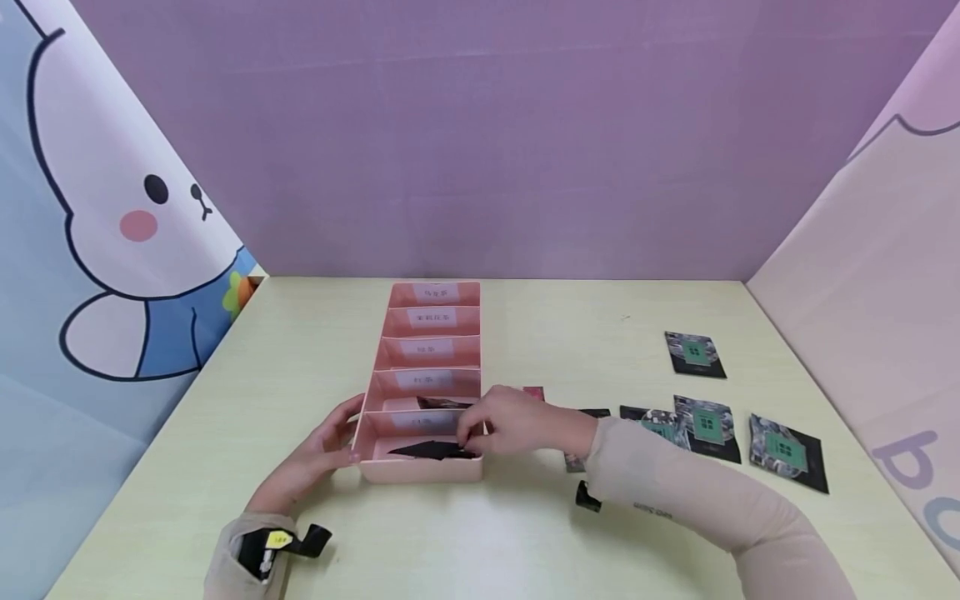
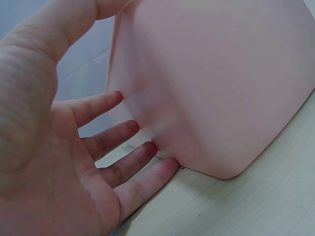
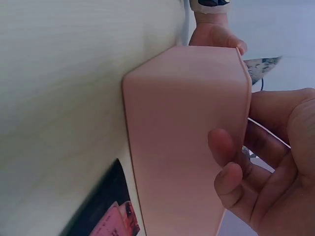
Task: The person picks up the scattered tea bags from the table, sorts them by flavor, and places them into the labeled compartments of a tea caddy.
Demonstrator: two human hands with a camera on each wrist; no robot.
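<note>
A pink divided box (image 1: 422, 472) stands lengthwise on the table, its compartments marked with white labels. My left hand (image 1: 324, 454) grips its front left corner; in the left wrist view the fingertips (image 2: 170, 164) press the outer side wall and the thumb is up at the rim. My right hand (image 1: 510, 421) reaches over the right rim into the front compartment. There its thumb and fingers pinch the right end of a black sachet (image 1: 431, 450). Behind the front divider lies another dark sachet (image 1: 442, 402). Two right-hand fingers stay outside the box wall (image 3: 172, 142).
Right of the box lie several black sachets with green labels, such as a far one (image 1: 695, 354) and a rightmost one (image 1: 789, 452). A sachet with a pink label (image 3: 113, 219) lies beside the box. Printed cloth walls (image 1: 510, 142) enclose the table.
</note>
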